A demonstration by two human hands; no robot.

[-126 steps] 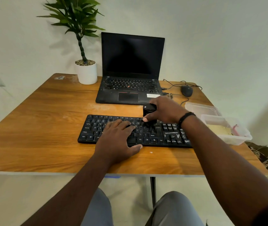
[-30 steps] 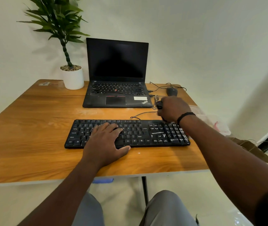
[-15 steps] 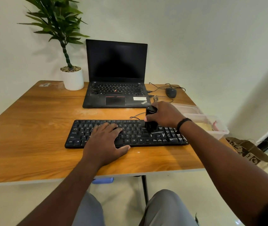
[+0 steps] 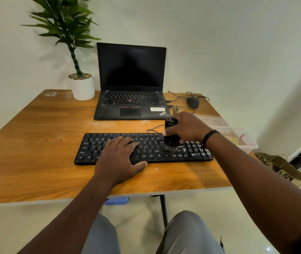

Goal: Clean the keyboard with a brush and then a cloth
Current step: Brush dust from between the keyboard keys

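Note:
A black keyboard (image 4: 151, 143) lies across the wooden table (image 4: 36, 143) in front of me. My left hand (image 4: 118, 160) rests flat on the keys left of the middle, fingers spread. My right hand (image 4: 188, 127) grips a black brush (image 4: 170, 142) upright, its bristles down on the keys right of the middle. White dust streaks show on the right-hand keys. A yellowish cloth (image 4: 235, 141) shows in the clear tub past my right wrist.
An open black laptop (image 4: 131, 99) stands behind the keyboard, a white plant pot (image 4: 82, 87) to its left, a mouse (image 4: 192, 102) with cables to its right. Clear plastic tubs (image 4: 245, 142) sit at the table's right edge. A paper bag (image 4: 278, 165) lies on the floor.
My right hand brought the brush from the keyboard's far right end back toward the middle and down onto the keys. The left hand stayed in place.

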